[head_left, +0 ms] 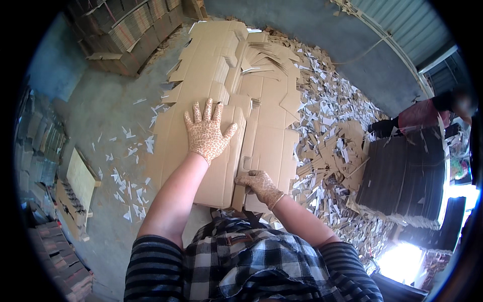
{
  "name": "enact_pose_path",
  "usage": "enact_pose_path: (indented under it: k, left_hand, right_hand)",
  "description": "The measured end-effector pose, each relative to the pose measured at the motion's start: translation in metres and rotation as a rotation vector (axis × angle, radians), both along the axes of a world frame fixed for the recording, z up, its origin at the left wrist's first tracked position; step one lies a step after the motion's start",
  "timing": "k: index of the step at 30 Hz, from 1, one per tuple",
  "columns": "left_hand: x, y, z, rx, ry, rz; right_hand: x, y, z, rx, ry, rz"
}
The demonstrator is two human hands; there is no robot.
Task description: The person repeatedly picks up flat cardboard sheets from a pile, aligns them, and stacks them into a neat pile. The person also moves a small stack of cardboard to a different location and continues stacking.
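Flat die-cut cardboard sheets (pixel 201 55) lie in long stacks in front of me. My left hand (pixel 207 133), in a patterned glove, rests flat with fingers spread on the top sheet of the near left stack (pixel 211 181). At that stack's right edge, my right hand (pixel 259 186), gloved alike, is closed with its fingertips at the narrow gap between the stacks. What it pinches there, if anything, is hidden. A second stack (pixel 274 146) stands just right of the gap, with fanned, uneven sheets (pixel 264 60) towards its far end.
Cardboard and white paper scraps (pixel 327 110) are heaped right of the stacks. A tall dark stack of sheets (pixel 402 176) stands at the right, with another person (pixel 422 116) behind it. Tied cardboard bundles (pixel 133 35) stand far left, a wooden pallet (pixel 80 176) nearer left.
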State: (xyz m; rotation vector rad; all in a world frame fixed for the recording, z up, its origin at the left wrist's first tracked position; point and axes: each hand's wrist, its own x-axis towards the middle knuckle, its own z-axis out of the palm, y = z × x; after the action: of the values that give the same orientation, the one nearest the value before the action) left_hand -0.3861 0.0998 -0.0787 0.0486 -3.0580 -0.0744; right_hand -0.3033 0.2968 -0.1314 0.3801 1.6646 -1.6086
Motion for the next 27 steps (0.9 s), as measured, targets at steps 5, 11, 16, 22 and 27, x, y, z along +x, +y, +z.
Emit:
enact_pose_path:
  k: [5, 11, 16, 22, 27]
  left_hand:
    - [0.003, -0.002, 0.000, 0.009, -0.022, 0.016]
    - [-0.002, -0.001, -0.002, 0.007, -0.027, 0.013]
    - [-0.001, 0.003, -0.001, -0.004, -0.027, 0.011]
    - [-0.001, 0.002, -0.002, -0.014, -0.030, 0.014]
    - [-0.002, 0.001, -0.004, -0.012, -0.025, 0.010]
  right_hand:
    - [-0.013, 0.022, 0.014, -0.063, 0.012, 0.061]
    - [-0.012, 0.009, 0.024, 0.013, 0.095, 0.028]
    - [0.025, 0.000, -0.010, 0.118, 0.367, 0.012]
    - [0.011, -0.008, 0.003, 0.017, 0.101, -0.055]
    - [0.006, -0.001, -0.004, 0.023, -0.037, 0.074]
